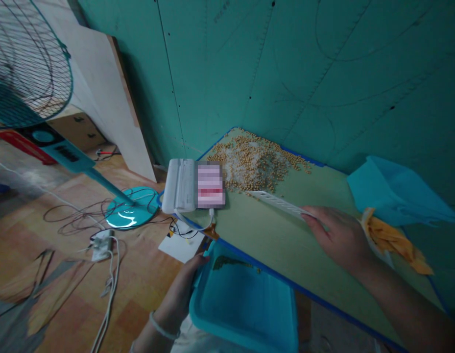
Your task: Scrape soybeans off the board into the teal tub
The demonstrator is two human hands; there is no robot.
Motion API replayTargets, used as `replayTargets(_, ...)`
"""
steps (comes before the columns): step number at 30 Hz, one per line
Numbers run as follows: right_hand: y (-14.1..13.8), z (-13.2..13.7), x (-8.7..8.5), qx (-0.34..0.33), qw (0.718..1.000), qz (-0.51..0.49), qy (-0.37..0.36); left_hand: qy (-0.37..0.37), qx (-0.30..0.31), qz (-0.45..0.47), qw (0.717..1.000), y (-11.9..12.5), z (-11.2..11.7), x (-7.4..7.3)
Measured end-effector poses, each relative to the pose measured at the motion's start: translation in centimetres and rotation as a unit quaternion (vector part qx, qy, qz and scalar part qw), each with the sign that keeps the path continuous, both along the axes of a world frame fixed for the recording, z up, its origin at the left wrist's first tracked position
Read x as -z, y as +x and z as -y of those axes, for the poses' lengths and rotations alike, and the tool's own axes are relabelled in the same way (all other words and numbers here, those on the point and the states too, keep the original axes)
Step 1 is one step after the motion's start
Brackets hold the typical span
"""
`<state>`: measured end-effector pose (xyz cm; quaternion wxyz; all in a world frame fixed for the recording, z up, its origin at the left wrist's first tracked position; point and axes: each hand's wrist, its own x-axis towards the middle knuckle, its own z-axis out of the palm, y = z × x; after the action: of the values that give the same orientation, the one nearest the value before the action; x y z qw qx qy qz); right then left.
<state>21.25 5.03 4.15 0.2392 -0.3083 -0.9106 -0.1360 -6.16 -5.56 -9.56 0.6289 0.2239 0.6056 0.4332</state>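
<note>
My right hand (337,238) is closed around one end of a thin, flat white strip (278,203) with slots along it. The strip's far end lies near the front edge of a heap of round tan beans (258,162) mixed with white grains on the table. My left hand (186,282) grips the left rim of a blue plastic tub (286,314), held just below the table's near edge. A few beans and some dark bits lie inside the tub, along its far side. The palm side of the left hand is hidden.
The blue-edged table (264,225) stands against a green wall. On it are a white device (179,185) with a cable, a second blue bin (392,191) and an orange cloth (399,245). At left, a standing fan (67,154), a power strip (102,245) and loose cords occupy the floor.
</note>
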Motion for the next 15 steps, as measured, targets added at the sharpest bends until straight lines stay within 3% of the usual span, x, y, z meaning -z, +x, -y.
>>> replayTargets(15,0.55,0.34,0.27,-0.010,0.999,0.006,-0.033,0.001,-0.028,-0.049,0.998,-0.17,-0.31,0.69)
